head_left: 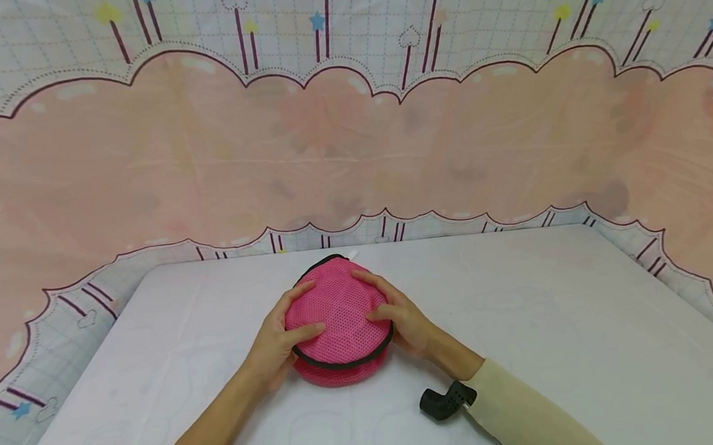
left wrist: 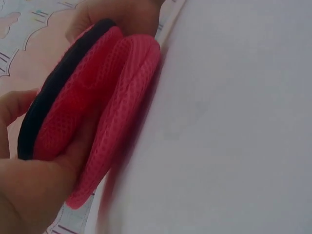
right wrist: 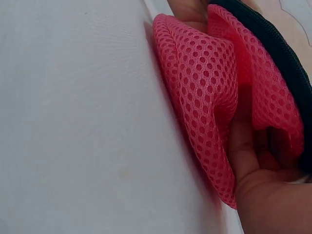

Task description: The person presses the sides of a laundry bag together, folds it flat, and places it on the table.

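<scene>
Left hand [head_left: 276, 342] and right hand [head_left: 407, 318], partly closed, grip the pouch [head_left: 340, 304] between them, thumbs on top, some fingers inside its fold. Matching pressure from the 2 hands should keep the soft mesh from buckling.

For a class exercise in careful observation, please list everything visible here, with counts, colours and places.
Mesh pouch: 1, pink, lower middle of the head view
Edging: 1 band, black, along the pouch's rim
Tab: 1, white, at the pouch's far edge; too small to identify
Tabletop: 1, white, under the pouch
Printed backdrop: 1, peach and white, behind and beside the tabletop
Wrist devices: 2, black, one per wrist
Sleeves: 2, pale beige, one per arm
Left hand: 1, gripping the pouch's left side
Right hand: 1, gripping its right side
</scene>
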A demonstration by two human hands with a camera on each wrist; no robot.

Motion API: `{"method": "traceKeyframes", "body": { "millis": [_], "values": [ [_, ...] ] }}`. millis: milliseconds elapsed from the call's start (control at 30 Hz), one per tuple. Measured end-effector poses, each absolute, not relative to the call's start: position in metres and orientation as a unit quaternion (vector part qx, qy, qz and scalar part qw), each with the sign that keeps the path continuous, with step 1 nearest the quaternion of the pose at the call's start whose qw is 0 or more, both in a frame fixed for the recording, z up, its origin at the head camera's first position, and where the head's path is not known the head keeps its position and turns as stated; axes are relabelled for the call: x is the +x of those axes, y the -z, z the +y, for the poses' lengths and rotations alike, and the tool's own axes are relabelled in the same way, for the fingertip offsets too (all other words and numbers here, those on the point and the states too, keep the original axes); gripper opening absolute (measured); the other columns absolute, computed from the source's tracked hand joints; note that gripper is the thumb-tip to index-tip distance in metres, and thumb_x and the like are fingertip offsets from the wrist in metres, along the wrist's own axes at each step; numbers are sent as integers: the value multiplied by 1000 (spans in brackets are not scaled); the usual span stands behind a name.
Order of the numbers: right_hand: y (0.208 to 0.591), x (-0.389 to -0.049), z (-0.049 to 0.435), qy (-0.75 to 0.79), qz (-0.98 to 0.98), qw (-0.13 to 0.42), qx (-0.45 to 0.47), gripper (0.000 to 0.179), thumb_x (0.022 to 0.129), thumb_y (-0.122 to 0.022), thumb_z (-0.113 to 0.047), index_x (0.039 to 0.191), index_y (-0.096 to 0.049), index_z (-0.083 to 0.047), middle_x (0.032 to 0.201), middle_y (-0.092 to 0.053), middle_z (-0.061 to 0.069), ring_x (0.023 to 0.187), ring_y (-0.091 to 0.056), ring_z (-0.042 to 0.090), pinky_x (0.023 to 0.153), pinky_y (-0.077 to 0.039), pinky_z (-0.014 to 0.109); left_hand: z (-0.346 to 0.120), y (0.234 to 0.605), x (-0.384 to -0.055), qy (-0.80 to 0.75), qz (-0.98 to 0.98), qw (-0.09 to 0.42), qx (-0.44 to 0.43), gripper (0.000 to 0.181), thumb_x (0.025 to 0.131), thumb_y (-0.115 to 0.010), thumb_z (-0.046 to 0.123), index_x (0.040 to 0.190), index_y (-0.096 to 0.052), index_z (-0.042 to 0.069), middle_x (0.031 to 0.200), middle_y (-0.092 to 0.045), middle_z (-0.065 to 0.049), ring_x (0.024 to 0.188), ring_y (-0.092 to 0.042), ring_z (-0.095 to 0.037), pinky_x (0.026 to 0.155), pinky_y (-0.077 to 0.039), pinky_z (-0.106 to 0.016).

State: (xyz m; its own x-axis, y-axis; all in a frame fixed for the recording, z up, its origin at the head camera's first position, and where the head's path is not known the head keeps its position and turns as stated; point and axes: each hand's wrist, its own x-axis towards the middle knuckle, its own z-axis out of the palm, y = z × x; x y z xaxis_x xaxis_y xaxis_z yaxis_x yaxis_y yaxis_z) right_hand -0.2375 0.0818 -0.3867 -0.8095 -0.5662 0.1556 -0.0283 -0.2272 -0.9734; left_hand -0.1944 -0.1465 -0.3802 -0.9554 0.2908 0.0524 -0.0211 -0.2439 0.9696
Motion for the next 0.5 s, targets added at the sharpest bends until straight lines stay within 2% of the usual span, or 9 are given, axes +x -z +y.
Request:
{"method": "traceKeyframes", "body": {
  "millis": [300,500],
  "values": [
    [382,-240,85,729,596,196,-273,70,83,-45,3,149,-32,-15,152,-23,6,129,-32,28,96,-43,32,-163,367,-199,-754,620,167,140,72,89,-62,0,149,-28,19,146,-26,-17,123,-41,-31,92,-48,-42],
    [381,-242,90,708,599,222,-301,70,84,-45,5,150,-29,-15,151,-23,8,125,-36,27,92,-45,30,-173,357,-197,-720,647,198,154,73,88,-64,1,150,-27,15,146,-25,-21,122,-42,-32,89,-49,-47]
  ]
}}
